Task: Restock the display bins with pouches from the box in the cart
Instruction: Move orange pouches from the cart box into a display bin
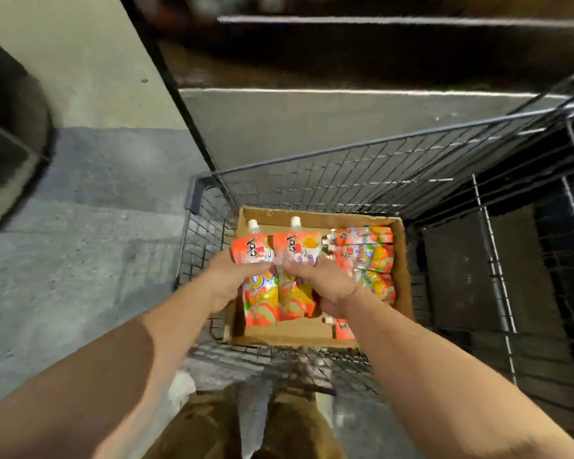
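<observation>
Both hands reach down into the cart: the left hand (227, 279) grasps one orange pouch (257, 286) around its middle, and the right hand (325, 286) grasps a second orange pouch (295, 279) just beside it, the two pouches touching side by side with their white caps pointing to 12 o'clock

Largest in view is the grey floor (80, 226), filling the side from 7 to 10 o'clock. At 12 o'clock stand dark display bins (378, 54) with pale front edges, blurred, their contents impossible to tell. The black wire cart (345, 167) runs from the centre out to 3 o'clock, its near rim under the forearms. Inside it, at the left end, sits an open cardboard box (403, 260), its walls standing around the pouches. At 3 o'clock of the held pair, a stack of more pouches (368, 256) lies on its side in the box with caps pointing to 9 o'clock. One more pouch (342, 329) peeks out beneath the right wrist at the box's near wall. Brown trousers (246, 425) show at 6 o'clock
</observation>
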A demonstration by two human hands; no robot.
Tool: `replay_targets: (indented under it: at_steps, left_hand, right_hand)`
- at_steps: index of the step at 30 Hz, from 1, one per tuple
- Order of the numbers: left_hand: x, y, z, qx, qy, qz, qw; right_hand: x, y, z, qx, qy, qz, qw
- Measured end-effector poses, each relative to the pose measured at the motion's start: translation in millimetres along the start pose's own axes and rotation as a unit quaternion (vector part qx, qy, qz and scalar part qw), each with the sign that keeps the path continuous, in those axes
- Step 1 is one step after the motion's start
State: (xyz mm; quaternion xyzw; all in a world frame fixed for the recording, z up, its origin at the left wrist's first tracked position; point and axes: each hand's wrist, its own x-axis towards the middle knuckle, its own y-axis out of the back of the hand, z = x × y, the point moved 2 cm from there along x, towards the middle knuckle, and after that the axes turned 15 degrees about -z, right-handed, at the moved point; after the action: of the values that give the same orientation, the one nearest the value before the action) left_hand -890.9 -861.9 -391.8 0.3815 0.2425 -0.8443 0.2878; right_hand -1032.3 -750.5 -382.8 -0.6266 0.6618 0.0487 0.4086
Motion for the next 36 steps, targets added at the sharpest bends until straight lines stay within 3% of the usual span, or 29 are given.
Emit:
replay_targets:
  at_steps: [6,13,19,27,36]
  left_hand:
    - [-117.3,127.0,8.1,-0.106,-0.094,0.052,0.989]
    - [-315.4,335.0,-37.7,-0.144,-0.244,0.141,0.949]
    - [-463.3,485.7,-118.0,-0.193,-0.254,0.283,0.905]
    - [-514.0,629.3,-177.2,-0.282,-0.279,0.361,0.844]
    - [-545.8,829.2,-154.2,-0.37,-0.299,0.413,0.777]
  right_hand:
    - [50.2,-155.6,-35.8,-0.096,-0.003,-0.081,0.992]
    - [133.9,-439.3,-25.7,-0.191,0.022,-0.207,0.959]
    - [183.6,-662.9,17.0,-0.252,-0.003,-0.32,0.913]
    - [282.5,-821.2,58.6,-0.297,-0.071,-0.383,0.872]
    - [436.4,-995.8,21.6,-0.316,-0.103,-0.438,0.836]
